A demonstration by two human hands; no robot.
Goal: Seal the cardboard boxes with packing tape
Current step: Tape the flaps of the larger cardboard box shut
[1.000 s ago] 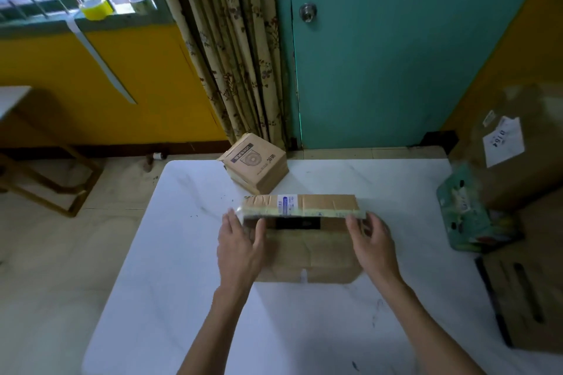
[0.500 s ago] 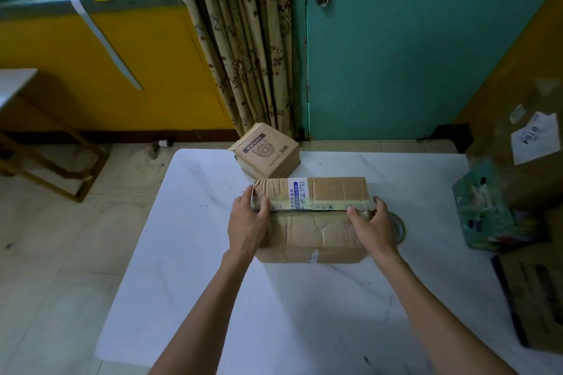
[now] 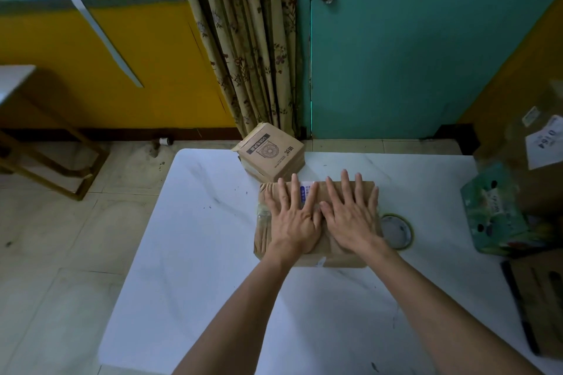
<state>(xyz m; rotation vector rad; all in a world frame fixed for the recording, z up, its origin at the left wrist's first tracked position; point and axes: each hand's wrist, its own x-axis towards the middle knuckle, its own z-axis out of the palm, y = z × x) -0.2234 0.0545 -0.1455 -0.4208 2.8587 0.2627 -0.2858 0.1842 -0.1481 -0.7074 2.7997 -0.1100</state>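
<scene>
Table (image 3: 198, 253): white, marbled.
- Small box (image 3: 269, 151) sits at the far edge, just behind the one being worked on.
- Box (image 3: 338, 259) is mid-table with its flaps down. The end of a clear strip (image 3: 262, 211) shows at its left edge.
- Left hand (image 3: 292, 219) lies flat on the lid, fingers straight and spread, gripping nothing.
- Right hand (image 3: 350, 216) lies the same way, just beside it. Both appear to press down.
- Tape roll (image 3: 396, 231) lies flat just beside the box's right side.
- Green carton (image 3: 499, 210) stands farther right.

Handling, as judged:
- The board is creased and worn, so probably light and somewhat soft. The lid may sag under hard pressure.
- The tape film looks slick.
- Best hold is on the two short sides, low near the corners, where the board is stiffest.
</scene>
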